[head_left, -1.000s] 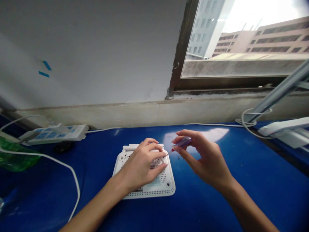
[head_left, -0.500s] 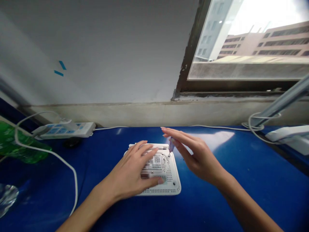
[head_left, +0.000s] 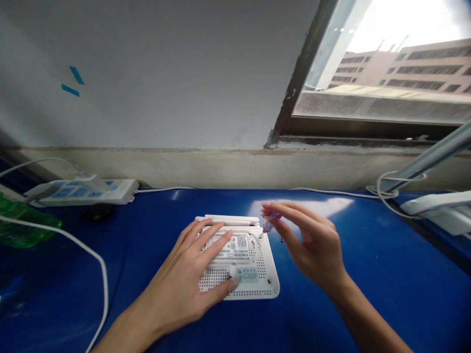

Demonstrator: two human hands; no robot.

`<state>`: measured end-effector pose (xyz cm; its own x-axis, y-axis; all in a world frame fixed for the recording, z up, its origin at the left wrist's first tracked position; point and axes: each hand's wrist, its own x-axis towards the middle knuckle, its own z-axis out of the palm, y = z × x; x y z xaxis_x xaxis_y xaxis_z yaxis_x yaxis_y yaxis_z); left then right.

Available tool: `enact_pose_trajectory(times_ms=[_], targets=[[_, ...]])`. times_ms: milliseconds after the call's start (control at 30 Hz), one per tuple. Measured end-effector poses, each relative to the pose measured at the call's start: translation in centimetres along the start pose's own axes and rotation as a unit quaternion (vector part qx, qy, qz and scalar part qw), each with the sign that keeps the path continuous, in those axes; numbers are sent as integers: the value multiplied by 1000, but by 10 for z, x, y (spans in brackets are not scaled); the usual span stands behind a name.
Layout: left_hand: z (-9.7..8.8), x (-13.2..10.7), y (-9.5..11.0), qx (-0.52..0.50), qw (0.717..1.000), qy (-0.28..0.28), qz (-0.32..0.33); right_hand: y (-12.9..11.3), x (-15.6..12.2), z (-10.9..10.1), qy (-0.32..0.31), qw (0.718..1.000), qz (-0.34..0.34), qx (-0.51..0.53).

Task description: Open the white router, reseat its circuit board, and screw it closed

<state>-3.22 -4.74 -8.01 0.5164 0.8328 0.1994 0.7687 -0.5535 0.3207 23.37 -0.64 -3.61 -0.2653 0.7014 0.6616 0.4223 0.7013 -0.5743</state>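
Note:
A white router [head_left: 253, 282] lies bottom-up on the blue table [head_left: 368, 274], its label and vent holes facing me. My left hand [head_left: 187, 279] rests flat on its left half, fingers spread, thumb pressing near the front label. My right hand [head_left: 312, 245] hovers at the router's far right corner, fingertips pinched around a small purple-handled screwdriver [head_left: 270, 221] whose tip points down at the corner screw hole. A tiny dark screw [head_left: 281, 240] lies on the table beside that hand.
A white power strip [head_left: 83, 191] with a cable [head_left: 99, 274] sits at the back left, beside a green bottle [head_left: 22, 230]. A lamp arm and white base [head_left: 437, 203] with coiled cord stand at the right. Wall and window lie behind.
My left hand slid back off the router's middle to its left half, uncovering the label. My right hand swung the screwdriver from level to tip-down at the router's far right corner.

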Motion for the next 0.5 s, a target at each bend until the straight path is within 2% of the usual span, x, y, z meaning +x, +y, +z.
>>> enact_pose_trajectory(times_ms=[133, 300, 500], targets=[[-1, 0, 1, 5, 1000, 4, -3, 2, -1, 2, 31, 999, 8, -17], [0, 0, 2, 4, 1000, 9, -2, 4, -1, -2, -40, 999, 18, 29], [1, 1, 0, 20, 1000, 9, 2, 5, 0, -1, 29, 1000, 0, 2]])
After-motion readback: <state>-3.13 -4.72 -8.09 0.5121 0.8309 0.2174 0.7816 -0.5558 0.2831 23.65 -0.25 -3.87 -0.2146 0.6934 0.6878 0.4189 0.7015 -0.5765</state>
